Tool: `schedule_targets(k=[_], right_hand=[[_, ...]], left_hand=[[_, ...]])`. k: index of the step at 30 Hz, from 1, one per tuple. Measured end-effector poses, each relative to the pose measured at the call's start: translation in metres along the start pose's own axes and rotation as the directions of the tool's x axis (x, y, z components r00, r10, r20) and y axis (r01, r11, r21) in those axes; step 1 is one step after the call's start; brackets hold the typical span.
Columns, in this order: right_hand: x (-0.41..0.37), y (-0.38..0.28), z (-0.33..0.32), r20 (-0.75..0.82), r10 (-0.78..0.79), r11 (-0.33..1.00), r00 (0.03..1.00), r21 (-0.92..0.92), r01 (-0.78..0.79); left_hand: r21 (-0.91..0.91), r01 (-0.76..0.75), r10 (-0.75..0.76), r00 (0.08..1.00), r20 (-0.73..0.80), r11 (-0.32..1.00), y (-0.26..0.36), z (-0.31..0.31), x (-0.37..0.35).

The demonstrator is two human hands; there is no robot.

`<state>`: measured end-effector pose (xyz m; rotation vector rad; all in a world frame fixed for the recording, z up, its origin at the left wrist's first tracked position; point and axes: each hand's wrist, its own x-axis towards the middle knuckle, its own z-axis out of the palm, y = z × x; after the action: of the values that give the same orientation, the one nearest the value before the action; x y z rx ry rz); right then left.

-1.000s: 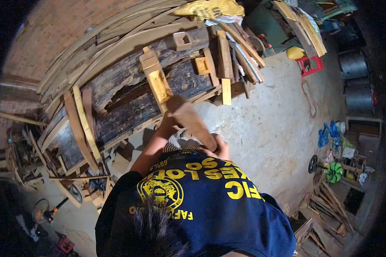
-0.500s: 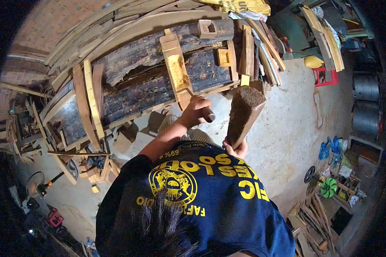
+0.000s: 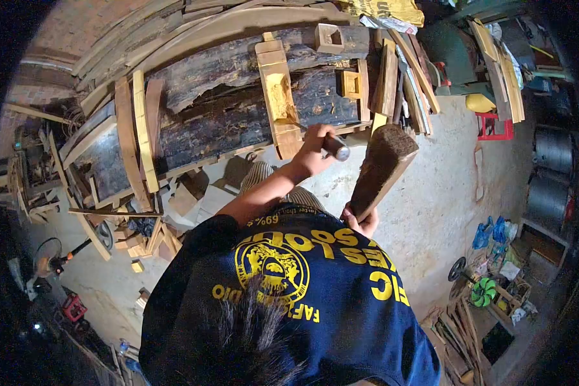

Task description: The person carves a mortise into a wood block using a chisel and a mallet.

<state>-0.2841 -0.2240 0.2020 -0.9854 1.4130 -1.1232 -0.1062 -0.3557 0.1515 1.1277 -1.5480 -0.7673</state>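
My left hand [image 3: 312,152] is wrapped round a chisel [image 3: 336,147]; its round butt end sticks out to the right, and the blade is mostly hidden at the workpiece. That workpiece is a long wooden block [image 3: 268,58] with a hollow cut in it, lying across a dark, worn bench. My right hand [image 3: 363,220] grips the narrow lower end of a heavy wooden mallet [image 3: 385,168], which widens towards its rough top. The mallet is raised to the right of the chisel, apart from it.
The dark bench [image 3: 206,132] carries loose boards [image 3: 143,128] and two small hollowed wooden boxes, one pale [image 3: 329,38] and one yellowish [image 3: 350,84]. Planks [image 3: 386,77] lean at its right end. A red crate [image 3: 494,127] and a green fan wheel [image 3: 484,293] are further right.
The view has shifted, so the bench appears further right. My left hand has moved up and right, and the chisel's handle now points more sideways. The mallet remains raised.
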Motion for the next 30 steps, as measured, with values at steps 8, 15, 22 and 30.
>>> schedule_targets(k=[8, 15, 22, 30], right_hand=[[0.002, -0.011, 0.004, -0.046, 0.003, 0.999, 0.999, 0.034, -0.001], [0.003, -0.03, 0.011, -0.104, -0.027, 1.0, 0.994, -0.007, 0.027], [0.018, -0.043, 0.024, -0.069, -0.119, 0.993, 0.991, -0.028, 0.117], [0.027, -0.049, 0.04, -0.025, -0.112, 0.994, 0.993, -0.019, 0.112]], left_hand=[[0.008, -0.106, 0.103, 0.977, 0.185, 0.994, -0.012, 0.001, 0.037], [0.048, -0.121, 0.113, 0.982, 0.152, 0.991, -0.017, -0.007, 0.075], [0.034, -0.104, 0.105, 0.994, -0.027, 0.994, -0.035, -0.008, 0.093], [0.029, -0.074, 0.078, 0.986, -0.147, 0.997, -0.045, 0.0, 0.104]])
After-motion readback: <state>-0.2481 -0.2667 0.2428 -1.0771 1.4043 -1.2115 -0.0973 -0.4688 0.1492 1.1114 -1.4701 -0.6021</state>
